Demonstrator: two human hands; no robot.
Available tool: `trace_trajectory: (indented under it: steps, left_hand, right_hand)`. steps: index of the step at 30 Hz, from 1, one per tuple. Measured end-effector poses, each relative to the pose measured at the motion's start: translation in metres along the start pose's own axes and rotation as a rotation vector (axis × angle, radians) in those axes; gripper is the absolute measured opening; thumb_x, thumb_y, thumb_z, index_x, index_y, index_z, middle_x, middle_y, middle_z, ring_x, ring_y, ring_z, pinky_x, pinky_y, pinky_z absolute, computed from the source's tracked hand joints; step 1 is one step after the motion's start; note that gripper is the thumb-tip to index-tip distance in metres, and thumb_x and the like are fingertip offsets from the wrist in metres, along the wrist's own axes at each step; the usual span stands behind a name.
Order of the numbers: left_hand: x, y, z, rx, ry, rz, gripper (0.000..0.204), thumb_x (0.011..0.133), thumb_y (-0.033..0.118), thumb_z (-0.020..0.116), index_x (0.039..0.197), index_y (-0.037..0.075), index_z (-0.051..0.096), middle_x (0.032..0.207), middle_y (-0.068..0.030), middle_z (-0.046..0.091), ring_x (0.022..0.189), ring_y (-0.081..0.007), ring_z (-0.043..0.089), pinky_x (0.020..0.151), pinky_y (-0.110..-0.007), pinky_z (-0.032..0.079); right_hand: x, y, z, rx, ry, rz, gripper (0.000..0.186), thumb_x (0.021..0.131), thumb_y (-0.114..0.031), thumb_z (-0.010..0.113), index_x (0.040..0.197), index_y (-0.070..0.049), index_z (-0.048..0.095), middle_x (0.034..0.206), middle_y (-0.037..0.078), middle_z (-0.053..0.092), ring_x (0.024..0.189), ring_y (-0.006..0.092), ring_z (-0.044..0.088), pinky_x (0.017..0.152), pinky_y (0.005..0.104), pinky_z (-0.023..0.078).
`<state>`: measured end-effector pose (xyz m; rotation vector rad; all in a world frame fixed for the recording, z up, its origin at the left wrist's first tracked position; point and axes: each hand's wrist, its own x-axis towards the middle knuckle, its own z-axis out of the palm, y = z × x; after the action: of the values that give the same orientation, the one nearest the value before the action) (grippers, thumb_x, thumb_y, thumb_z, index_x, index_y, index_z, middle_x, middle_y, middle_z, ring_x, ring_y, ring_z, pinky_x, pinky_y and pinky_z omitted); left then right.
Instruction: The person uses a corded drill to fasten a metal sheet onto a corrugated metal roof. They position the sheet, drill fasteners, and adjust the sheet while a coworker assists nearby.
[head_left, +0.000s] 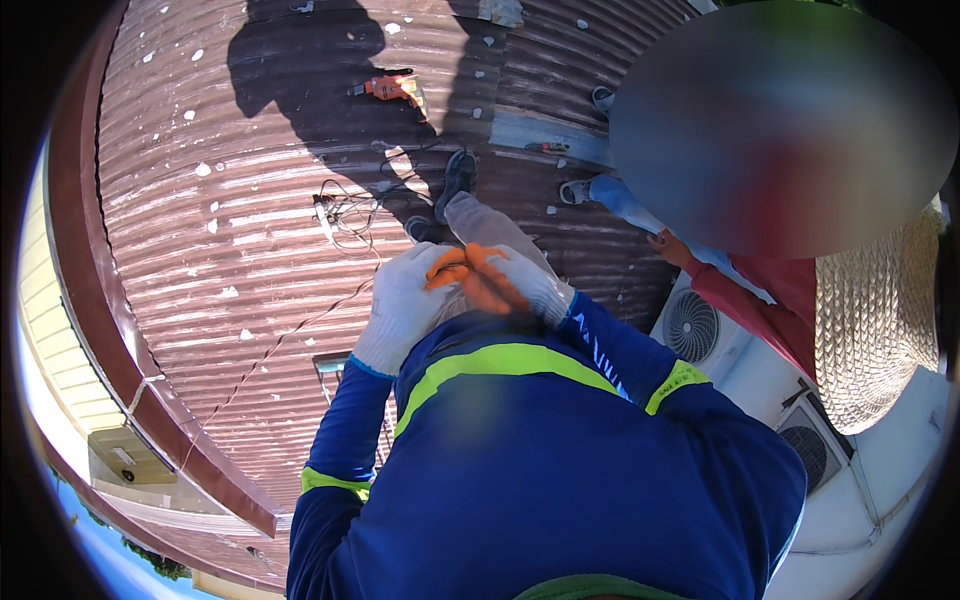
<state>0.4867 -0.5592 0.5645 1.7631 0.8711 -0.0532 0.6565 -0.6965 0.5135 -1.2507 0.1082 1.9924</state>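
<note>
Both my hands wear white knitted gloves with orange palms and meet in front of my waist. My left hand (405, 295) is closed, its orange fingertips pressed together against those of the other glove. My right hand (518, 282) is also closed, fingers curled in toward the left fingertips. Whatever sits between the fingers, if anything, is hidden or too small to name. Beyond my shoes an orange power drill (393, 88) lies on the brown corrugated roof (270, 185). Nearer lies a tangled dark cord (352, 215) with a white socket end (325, 212).
At the right stands a co-worker with a red sleeve (735, 315) and a woven straw hat (872, 330). Air-conditioner units (692, 325) stand below the roof's right side. A small hand tool (548, 148) lies near the co-worker's feet. The roof's left edge has brown trim (120, 330).
</note>
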Motion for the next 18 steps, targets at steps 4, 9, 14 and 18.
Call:
trace_trajectory:
  steps: [4,9,14,18]
  left_hand:
    - [-0.009,-0.004,0.009,-0.407,-0.004,-0.161,0.024,0.093,0.016,0.079,0.114,0.004,0.074,0.1,-0.0087,0.075,0.09,-0.0196,0.074,0.079,-0.032,0.058]
    - [-0.015,0.001,0.021,-0.652,0.081,-0.234,0.021,0.096,0.006,0.074,0.117,0.001,0.072,0.102,-0.0094,0.075,0.094,-0.0158,0.072,0.08,-0.029,0.057]
    - [-0.009,0.006,0.003,-0.048,-0.063,0.068,0.023,0.095,0.008,0.074,0.117,0.001,0.072,0.107,-0.0121,0.075,0.093,-0.0174,0.072,0.08,-0.031,0.057]
    - [-0.013,0.022,0.007,-0.133,-0.054,0.048,0.031,0.092,0.001,0.075,0.122,-0.001,0.07,0.114,-0.0126,0.075,0.098,-0.0215,0.074,0.086,-0.034,0.059]
  right_hand:
    - [0.0,0.008,-0.002,-0.111,-0.096,-0.146,0.043,0.11,-0.043,0.054,0.101,-0.004,0.067,0.076,0.003,0.067,0.054,0.0061,0.059,0.049,0.018,0.046]
    - [-0.009,0.002,-0.001,-0.067,-0.132,-0.171,0.039,0.11,-0.038,0.054,0.102,-0.003,0.068,0.075,0.003,0.068,0.053,0.0069,0.058,0.048,0.0187,0.044]
    - [-0.026,0.0,0.001,-0.343,-0.083,-0.382,0.027,0.107,-0.029,0.057,0.108,-0.004,0.069,0.077,0.002,0.069,0.057,0.0061,0.059,0.053,0.0203,0.047]
    - [-0.041,0.005,0.007,-0.256,0.042,-0.416,0.023,0.106,-0.026,0.059,0.108,-0.006,0.07,0.079,0.002,0.069,0.059,0.0059,0.059,0.055,0.0212,0.047]
